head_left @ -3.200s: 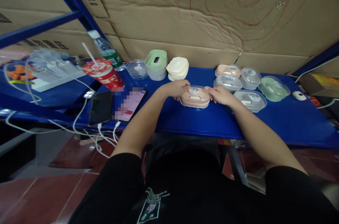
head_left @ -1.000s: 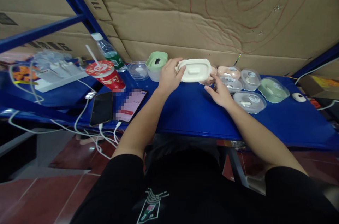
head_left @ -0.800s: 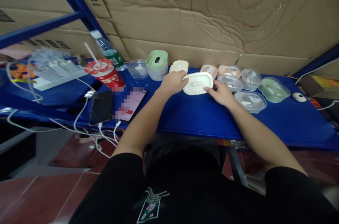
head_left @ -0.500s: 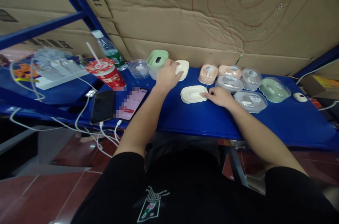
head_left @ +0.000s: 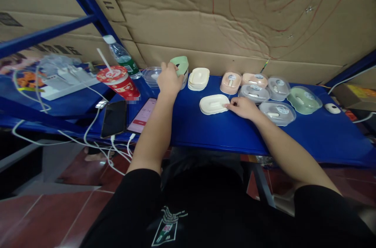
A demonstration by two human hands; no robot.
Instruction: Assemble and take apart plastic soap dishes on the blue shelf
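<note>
My left hand [head_left: 169, 79] is at the green box-shaped piece [head_left: 182, 64], fingers curled over its left side, with some fingertips hidden. That piece sits on top of a pale translucent container, mostly behind my hand. To its right lies a small stack of cream lids [head_left: 199, 77]. A separate oval cream lid [head_left: 214, 104], with a raised bar in its middle, lies flat near the front. My right hand [head_left: 242, 108] is closed on this lid's right edge, the thumb over its rim.
Right of the hands sit lidded containers: peach [head_left: 230, 82], grey [head_left: 277, 113] and green [head_left: 304, 100]. A white mouse-like device [head_left: 332, 108] lies beyond. At left are a red cup [head_left: 122, 85] with a straw, a water bottle [head_left: 125, 60], clear round containers [head_left: 150, 76] and two phones [head_left: 114, 119] with cables.
My left hand has moved left from the cream lid stack to the green piece, uncovering the stack. My right hand stays on the oval cream lid, which has shifted very slightly left.
</note>
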